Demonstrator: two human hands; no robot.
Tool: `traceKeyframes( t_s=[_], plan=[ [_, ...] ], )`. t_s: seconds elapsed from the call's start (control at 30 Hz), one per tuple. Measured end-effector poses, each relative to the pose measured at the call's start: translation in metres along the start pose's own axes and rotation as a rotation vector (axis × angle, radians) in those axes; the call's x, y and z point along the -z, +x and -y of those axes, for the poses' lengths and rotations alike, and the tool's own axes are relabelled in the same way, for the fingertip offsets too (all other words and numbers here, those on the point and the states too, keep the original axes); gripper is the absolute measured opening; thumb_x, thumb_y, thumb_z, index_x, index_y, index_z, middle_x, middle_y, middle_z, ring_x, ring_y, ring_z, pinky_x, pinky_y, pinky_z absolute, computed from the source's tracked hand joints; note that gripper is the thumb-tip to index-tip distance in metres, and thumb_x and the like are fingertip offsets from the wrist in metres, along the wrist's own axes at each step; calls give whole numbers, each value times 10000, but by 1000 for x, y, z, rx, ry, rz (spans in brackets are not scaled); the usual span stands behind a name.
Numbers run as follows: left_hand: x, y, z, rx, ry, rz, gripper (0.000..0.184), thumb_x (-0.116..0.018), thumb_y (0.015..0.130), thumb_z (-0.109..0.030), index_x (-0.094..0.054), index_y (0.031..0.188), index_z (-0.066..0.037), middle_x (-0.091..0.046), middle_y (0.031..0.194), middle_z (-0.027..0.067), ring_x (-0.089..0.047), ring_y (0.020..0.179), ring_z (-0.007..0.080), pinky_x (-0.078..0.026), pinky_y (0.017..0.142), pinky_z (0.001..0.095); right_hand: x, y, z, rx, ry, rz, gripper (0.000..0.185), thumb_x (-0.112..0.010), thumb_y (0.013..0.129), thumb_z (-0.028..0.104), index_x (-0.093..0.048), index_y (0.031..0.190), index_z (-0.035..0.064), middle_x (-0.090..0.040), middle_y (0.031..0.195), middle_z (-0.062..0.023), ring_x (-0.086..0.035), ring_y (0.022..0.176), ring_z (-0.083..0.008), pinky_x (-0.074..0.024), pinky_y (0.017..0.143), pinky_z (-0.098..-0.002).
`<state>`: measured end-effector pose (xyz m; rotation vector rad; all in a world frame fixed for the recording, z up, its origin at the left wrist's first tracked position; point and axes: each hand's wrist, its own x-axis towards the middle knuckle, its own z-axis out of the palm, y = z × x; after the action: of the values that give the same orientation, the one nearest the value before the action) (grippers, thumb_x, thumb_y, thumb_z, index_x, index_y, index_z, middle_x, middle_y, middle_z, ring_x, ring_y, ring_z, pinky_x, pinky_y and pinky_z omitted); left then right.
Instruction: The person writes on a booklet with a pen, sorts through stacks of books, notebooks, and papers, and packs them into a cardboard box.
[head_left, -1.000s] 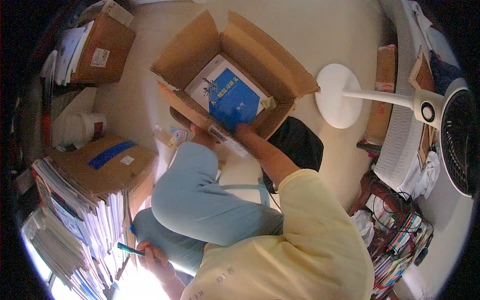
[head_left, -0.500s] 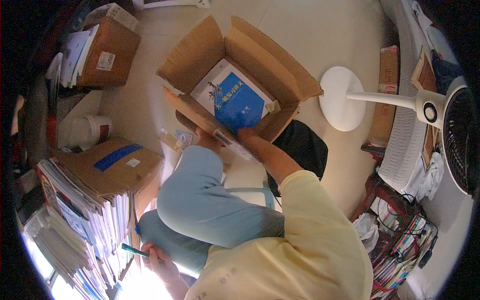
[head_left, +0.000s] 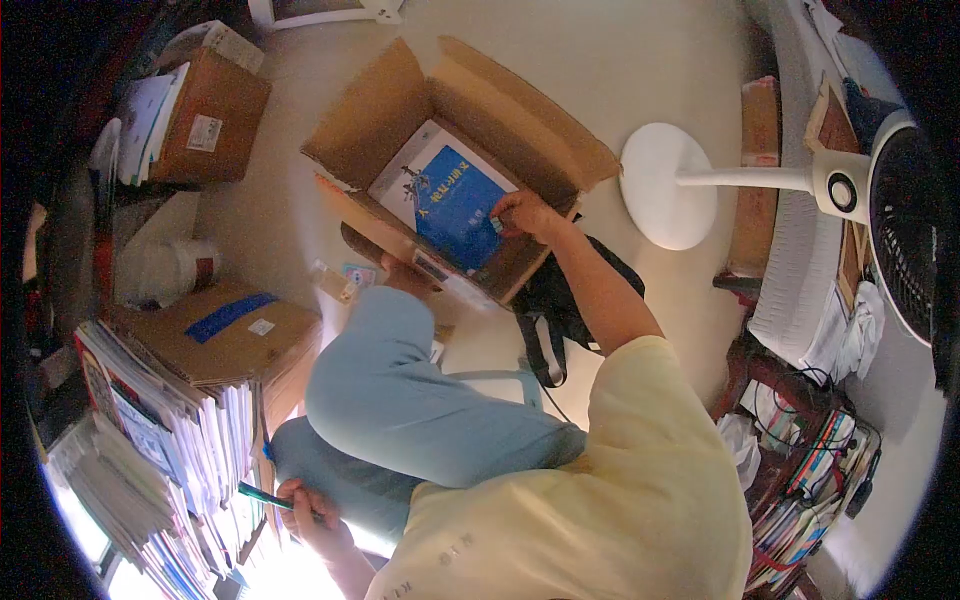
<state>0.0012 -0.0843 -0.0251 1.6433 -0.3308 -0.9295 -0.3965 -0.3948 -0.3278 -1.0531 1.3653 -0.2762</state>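
My left hand [head_left: 315,520], low on the left beside my leg, has its fingers closed around a dark green pen [head_left: 264,495]. My right arm reaches into an open cardboard box [head_left: 525,110] on the floor. Inside it lies a blue and white book [head_left: 455,195] with yellow lettering on its cover. Over the book's right edge, my right hand [head_left: 527,217] pinches a small pale greenish thing [head_left: 497,225], too small to name.
A white fan [head_left: 668,187] stands right of the box, a black bag [head_left: 590,290] just below it. Stacked papers [head_left: 200,440] and a closed carton [head_left: 230,325] are on the left. Books [head_left: 815,490] fill a rack at lower right. My bent knee [head_left: 390,330] is near the box.
My right hand has moved from the box's near edge up and right over the book, and a small thing now shows in its fingers. My left hand keeps the pen.
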Motion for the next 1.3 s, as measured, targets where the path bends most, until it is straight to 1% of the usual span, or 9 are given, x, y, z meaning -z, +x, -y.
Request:
traceKeyframes(
  t_s=[0.2, 0.27, 0.5, 0.7, 0.9, 1.07, 1.17, 1.23, 1.3],
  plan=[
    [-1, 2, -2, -23, 5, 41, 156, -458, 948, -84, -557, 1045, -14, -396, 571, -11, -265, 389, 36, -195, 314, 188, -33, 6, -27, 137, -233, 62, 198, -535, 797, -35, -693, 891, 39, -656, 891, -106, -645, 737, -231, -529, 635, -353],
    [-4, 1, -2, -27, -4, 39, 157, -456, 949, -88, -558, 1043, -15, -393, 568, -15, -263, 389, 35, -192, 315, 189, -49, 10, -37, 263, -764, -27, 167, -587, 772, 21, -707, 886, 46, -665, 894, -150, -647, 776, -263, -523, 685, -412],
    [-8, 1, -4, -6, 131, -123, 138, -479, 943, -94, -561, 1029, -25, -374, 569, -30, -284, 423, 28, -186, 327, 185, -99, 121, -164, 30, -1136, 316, 214, -604, 800, 154, -712, 949, 45, -674, 996, -146, -640, 911, -303, -505, 748, -466],
    [-15, 0, -8, 17, 97, -63, 136, -474, 937, -99, -553, 1027, -35, -368, 573, -47, -279, 441, 17, -175, 367, 171, -90, 174, -213, -100, -1371, -116, 258, -587, 837, 204, -701, 1034, 83, -667, 1104, -95, -642, 991, -303, -511, 767, -460],
    [-8, 3, -5, 10, 126, -42, 142, -471, 940, -109, -541, 1033, -28, -346, 580, -51, -292, 479, 21, -203, 398, 170, -75, 115, -164, -277, -1038, -190, 395, -607, 835, 280, -633, 1142, 32, -640, 1166, -96, -589, 1062, -321, -420, 880, -511],
    [4, 5, -3, 3, 223, -53, 172, -458, 947, -123, -527, 1050, -4, -360, 636, -44, -305, 532, 34, -245, 479, 172, -73, 63, -87, -387, 968, -491, 546, -754, 755, 216, -558, 1219, 5, -529, 1316, -165, -490, 1186, -356, -353, 967, -525],
    [39, 9, 11, -96, 352, 66, 190, -461, 942, -93, -513, 1101, -2, -470, 780, 23, -346, 581, 53, -296, 541, 190, -86, 124, -180, -283, 1062, -448, 555, -761, 754, 203, -552, 1225, -2, -496, 1344, -184, -494, 1190, -344, -361, 958, -531],
    [55, 9, 19, -293, 654, 140, 233, -451, 934, -43, -502, 1161, -22, -526, 995, 117, -450, 695, 117, -376, 618, 246, -78, 78, -106, -329, 914, -560, 546, -750, 765, 203, -548, 1226, -8, -518, 1319, -187, -508, 1177, -345, -389, 940, -510],
    [62, 8, 21, -245, 689, 84, 251, -447, 933, -26, -500, 1179, -36, -529, 1055, 147, -478, 757, 167, -398, 655, 285, -86, 54, -59, -373, 762, -672, 537, -738, 776, 203, -545, 1227, -14, -539, 1294, -191, -523, 1163, -345, -416, 922, -489]
  ],
)
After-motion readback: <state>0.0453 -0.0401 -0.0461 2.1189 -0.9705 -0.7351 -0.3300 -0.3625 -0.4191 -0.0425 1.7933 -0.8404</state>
